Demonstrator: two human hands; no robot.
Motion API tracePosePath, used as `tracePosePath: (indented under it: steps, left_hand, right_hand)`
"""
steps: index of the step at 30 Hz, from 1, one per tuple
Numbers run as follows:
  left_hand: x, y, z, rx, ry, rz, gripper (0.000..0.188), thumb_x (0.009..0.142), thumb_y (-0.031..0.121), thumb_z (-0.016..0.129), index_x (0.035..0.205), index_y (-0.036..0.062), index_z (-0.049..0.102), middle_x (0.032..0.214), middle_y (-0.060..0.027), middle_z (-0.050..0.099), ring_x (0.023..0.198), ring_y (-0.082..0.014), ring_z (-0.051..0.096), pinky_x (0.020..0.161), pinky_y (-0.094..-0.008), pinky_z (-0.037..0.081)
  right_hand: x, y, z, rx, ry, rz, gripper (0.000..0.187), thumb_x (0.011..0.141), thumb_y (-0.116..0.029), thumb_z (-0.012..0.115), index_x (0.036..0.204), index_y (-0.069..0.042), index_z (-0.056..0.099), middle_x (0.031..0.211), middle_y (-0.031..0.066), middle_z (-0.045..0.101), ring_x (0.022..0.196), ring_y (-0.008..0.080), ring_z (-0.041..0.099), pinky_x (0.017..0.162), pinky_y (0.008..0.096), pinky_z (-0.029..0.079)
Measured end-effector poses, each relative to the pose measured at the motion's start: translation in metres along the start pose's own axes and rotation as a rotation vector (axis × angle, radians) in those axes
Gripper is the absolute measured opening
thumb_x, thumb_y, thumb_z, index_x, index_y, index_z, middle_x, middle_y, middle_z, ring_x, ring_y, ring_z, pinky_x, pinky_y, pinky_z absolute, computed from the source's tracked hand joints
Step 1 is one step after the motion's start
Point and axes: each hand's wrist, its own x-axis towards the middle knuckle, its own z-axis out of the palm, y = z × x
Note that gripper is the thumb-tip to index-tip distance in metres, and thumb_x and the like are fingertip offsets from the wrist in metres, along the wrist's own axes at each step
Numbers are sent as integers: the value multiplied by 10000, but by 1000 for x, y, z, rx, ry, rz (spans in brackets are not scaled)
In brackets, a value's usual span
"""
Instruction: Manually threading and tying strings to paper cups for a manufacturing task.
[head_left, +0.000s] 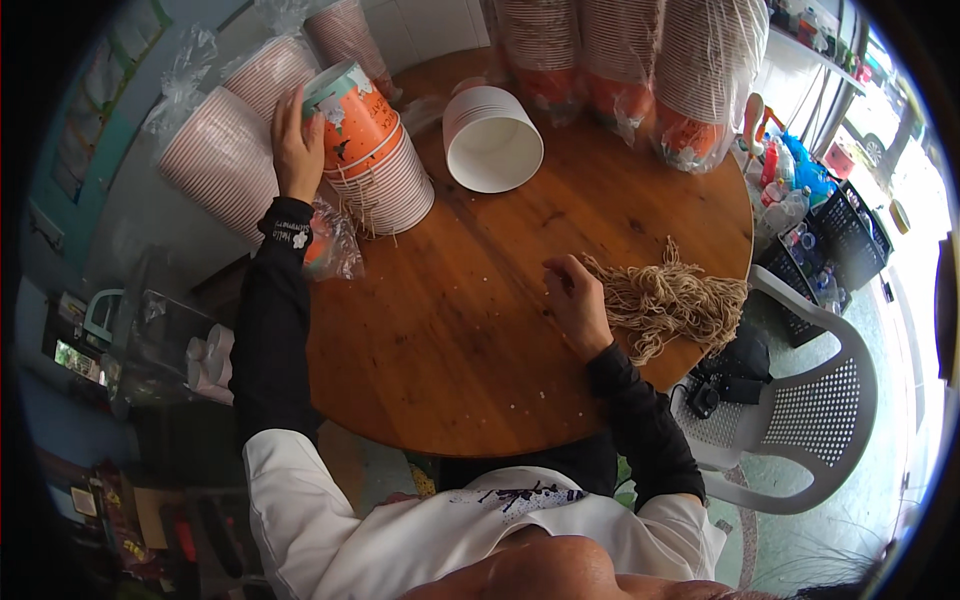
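Note:
My left hand point(297, 150) grips the top of a stack of paper buckets at the left of the table, its fingers along the side of the upper orange printed bucket point(356, 118). Below it the nested white rims point(385, 185) show, with strands of twine hanging down their side. Over the middle right of the table my right hand point(580, 305) is closed, fingers curled in; whether they pinch anything is hidden. Beside it lies a loose heap of tan twine point(672, 302). A short stack of white paper buckets point(492, 142) lies tipped, its open mouth facing me.
Bagged bucket stacks point(225, 160) crowd the left edge of the round wooden table point(440, 350). More tall bagged stacks point(705, 75) stand at the back right. A grey plastic chair point(825, 415) sits close by on the right, black crates point(850, 235) with bottles beyond it.

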Motion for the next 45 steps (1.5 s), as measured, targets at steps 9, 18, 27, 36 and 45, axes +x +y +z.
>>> tracePosePath:
  steps: [9,18,27,36,45]
  left_hand:
    - [-34,5,17,-30,-248,-40,570,870,163,668,1405,108,481,1533,-196,286,1379,-417,326,1110,-435,340]
    - [-197,100,76,-479,-246,-288,349,878,91,603,1215,5,589,1273,-222,556,1236,-379,485,1044,-442,387]
    - [-235,181,85,-761,-488,-539,250,900,81,630,1136,-2,634,1202,-139,618,1085,-258,602,875,-349,503]
    - [-242,157,83,-832,-414,-641,162,909,79,625,1047,13,679,1060,-84,684,927,-191,649,768,-291,510]
    - [-227,167,70,-824,-484,-733,151,937,103,604,1033,18,683,1051,-66,690,872,-146,645,707,-272,505]
  right_hand:
    - [0,8,3,41,27,-13,147,909,-78,585,1032,2,603,843,136,642,687,210,603,638,310,483]
    - [23,21,-12,-57,280,-104,130,915,-80,613,1025,-14,630,799,66,633,725,125,583,672,271,482]
    - [22,29,-17,-145,321,-81,125,907,-75,621,1012,-6,620,825,89,654,741,126,602,693,271,491]
    - [139,22,-10,-229,262,-260,139,883,-82,591,1003,-30,637,834,137,665,740,259,651,667,324,508]
    - [249,42,33,-462,243,-414,191,795,-110,687,959,-73,597,943,127,597,905,344,591,755,424,485]
